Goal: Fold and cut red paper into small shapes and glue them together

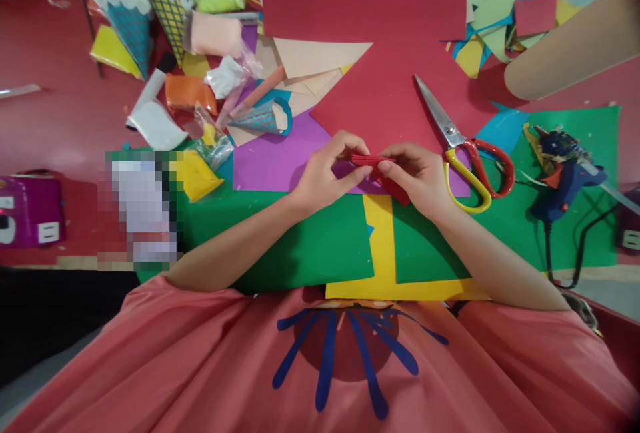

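Between my two hands is a small piece of red paper (395,187), folded into several narrow layers at its upper edge. My left hand (327,176) pinches its left end between thumb and fingers. At the other end, my right hand (419,176) grips the folds, and a loose flap hangs below its thumb. Both hands are over a purple sheet (270,159) and the edge of a large red sheet (395,99). Just right of my right hand lie scissors (453,136) with one red and one yellow handle, blades pointing away from me.
A blue glue gun (565,186) with a cord rests on a green sheet (600,233) at right. A cardboard tube (575,46) juts in at upper right, near paper scraps (500,6). Paper cones (127,23) and wrapped clay packs (190,94) crowd the upper left.
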Tool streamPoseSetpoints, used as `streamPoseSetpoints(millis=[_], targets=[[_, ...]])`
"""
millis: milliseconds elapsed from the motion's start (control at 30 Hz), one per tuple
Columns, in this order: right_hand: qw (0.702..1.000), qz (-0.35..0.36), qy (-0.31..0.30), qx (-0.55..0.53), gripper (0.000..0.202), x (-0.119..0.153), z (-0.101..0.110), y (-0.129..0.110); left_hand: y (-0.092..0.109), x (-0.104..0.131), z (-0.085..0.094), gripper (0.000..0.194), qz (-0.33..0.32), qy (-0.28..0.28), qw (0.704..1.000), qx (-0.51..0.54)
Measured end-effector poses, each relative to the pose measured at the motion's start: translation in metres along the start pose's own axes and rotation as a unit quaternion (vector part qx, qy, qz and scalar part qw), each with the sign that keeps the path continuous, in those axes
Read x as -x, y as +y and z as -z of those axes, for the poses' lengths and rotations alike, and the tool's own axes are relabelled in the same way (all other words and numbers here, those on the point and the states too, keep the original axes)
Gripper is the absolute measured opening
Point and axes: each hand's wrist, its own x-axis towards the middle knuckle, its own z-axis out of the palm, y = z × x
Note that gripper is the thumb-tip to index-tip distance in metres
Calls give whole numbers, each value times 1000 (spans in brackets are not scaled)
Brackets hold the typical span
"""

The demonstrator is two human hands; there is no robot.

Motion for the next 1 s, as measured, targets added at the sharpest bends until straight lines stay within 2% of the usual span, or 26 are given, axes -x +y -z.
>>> streamPoseSetpoints(millis=[133, 300, 600, 700, 867, 933, 1000], targets=[[998, 25, 29, 52, 23, 1, 1, 1, 6, -1, 2, 19, 7, 5, 1000, -22], [989, 78, 43, 116, 13, 3, 1, -4, 11, -1, 3, 22, 74, 25, 996, 32], [999, -5, -42, -9, 31, 1, 1, -6, 20, -8, 1, 35, 197, 13, 965, 170], [995, -44, -58, -71, 31, 1, 3, -5, 22, -11, 3, 39, 253, -52, 936, 239], [973, -81, -103, -189, 30, 2, 5, -1, 24, -14, 9, 40, 335, -201, 862, 324], [963, -99, -125, -217, 31, 2, 4, -2, 25, -15, 12, 39, 337, -228, 848, 339], [951, -119, -144, -247, 31, 1, 3, -4, 24, -15, 13, 37, 328, -237, 846, 346]])
